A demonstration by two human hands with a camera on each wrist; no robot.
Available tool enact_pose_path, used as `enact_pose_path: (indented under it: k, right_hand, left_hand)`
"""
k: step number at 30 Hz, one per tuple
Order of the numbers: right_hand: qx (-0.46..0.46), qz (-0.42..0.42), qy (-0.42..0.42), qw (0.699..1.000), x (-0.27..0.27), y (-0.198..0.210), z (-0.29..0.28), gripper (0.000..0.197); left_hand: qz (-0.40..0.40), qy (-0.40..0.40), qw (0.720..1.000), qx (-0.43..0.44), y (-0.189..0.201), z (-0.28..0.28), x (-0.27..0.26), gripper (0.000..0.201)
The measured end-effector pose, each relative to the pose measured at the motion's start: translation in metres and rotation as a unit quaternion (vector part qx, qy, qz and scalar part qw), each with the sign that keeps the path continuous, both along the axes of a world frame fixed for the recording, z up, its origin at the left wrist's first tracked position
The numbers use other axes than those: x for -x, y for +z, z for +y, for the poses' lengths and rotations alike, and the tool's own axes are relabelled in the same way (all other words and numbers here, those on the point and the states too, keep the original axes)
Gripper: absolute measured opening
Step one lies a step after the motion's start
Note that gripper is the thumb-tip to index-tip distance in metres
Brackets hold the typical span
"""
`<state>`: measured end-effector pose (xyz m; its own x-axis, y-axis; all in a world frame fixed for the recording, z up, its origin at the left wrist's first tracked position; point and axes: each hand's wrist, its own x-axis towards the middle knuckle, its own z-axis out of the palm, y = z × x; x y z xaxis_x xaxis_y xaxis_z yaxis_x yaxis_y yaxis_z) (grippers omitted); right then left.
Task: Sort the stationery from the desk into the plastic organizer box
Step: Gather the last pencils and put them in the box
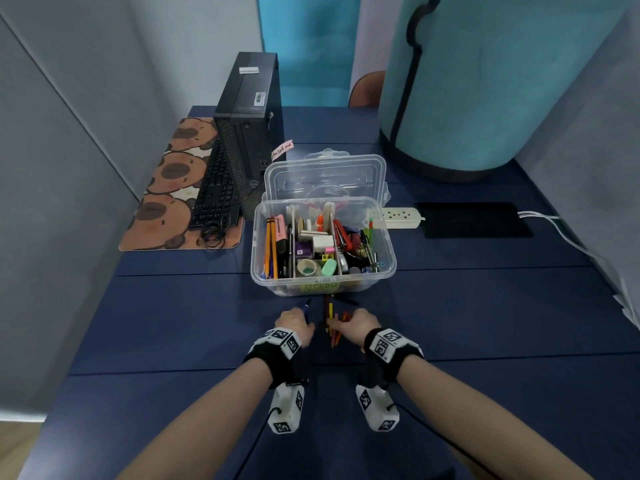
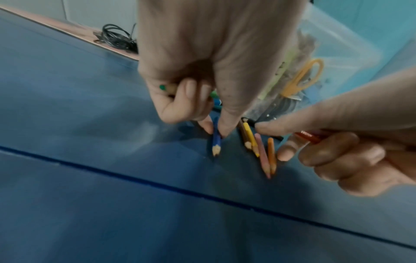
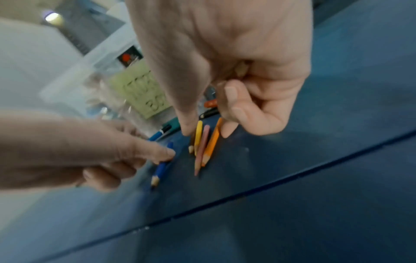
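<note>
Far left on the blue desk (image 1: 156, 306): a mat printed with brown cartoon animals (image 1: 166, 188), a black keyboard (image 1: 214, 188) leaned on it, a coiled black cable (image 1: 211, 235) at its foot. Beside these, a black Dell desktop tower (image 1: 249, 133) with a barcode sticker and a pink handwritten tag (image 1: 282, 149), wording too small to read.

Nearer, left hand (image 1: 294, 323) curled, thumb and forefinger pinching a blue coloured pencil (image 2: 216, 140) against the desk, other pencils tucked in the palm, one green-ended (image 2: 162, 87). Just right of it, loose on the desk: brown pencil (image 2: 244, 135), yellow pencil (image 2: 249, 137), pink pencil (image 2: 262, 154), orange pencil (image 2: 271, 153), lying close together. Right hand (image 1: 360, 325) curled over them, fingertips (image 3: 227, 130) flanking the group, a red pencil (image 2: 308, 137) gripped in the fist.

Behind the hands, centre: clear plastic organizer box (image 1: 386, 258), divided and packed with stationery, yellow note on its front reading "STORAGE" only partly legible, lid (image 1: 325, 174) propped open behind. Further right: white power strip (image 1: 401, 218), black pad (image 1: 474, 220), large teal upholstered seat (image 1: 485, 81).
</note>
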<state>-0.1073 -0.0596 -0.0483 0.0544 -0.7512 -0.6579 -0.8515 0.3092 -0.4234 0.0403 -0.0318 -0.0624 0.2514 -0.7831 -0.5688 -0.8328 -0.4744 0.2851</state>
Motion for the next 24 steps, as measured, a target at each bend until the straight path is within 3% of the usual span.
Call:
enact_pose_path:
  k: [5,9,16,24]
  right_hand:
    - [0.030,0.090,0.065,0.993,-0.019,-0.002,0.002,0.064]
    - [0.040,0.087,0.047,0.994,-0.021,-0.002,0.006,0.053]
    - [0.088,0.122,0.106,0.983,-0.022,-0.005,0.024,0.038]
    - [0.123,0.149,0.153,0.969,-0.010,-0.008,0.036,0.036]
  left_hand:
    - [0.055,0.058,0.997,0.009,-0.005,0.013,-0.027,0.041]
    - [0.096,0.096,0.991,-0.002,-0.012,0.020,-0.036,0.040]
    - [0.118,0.095,0.988,-0.008,-0.004,0.022,-0.024,0.039]
    - [0.135,0.089,0.987,0.001,0.003,0.028,-0.029,0.027]
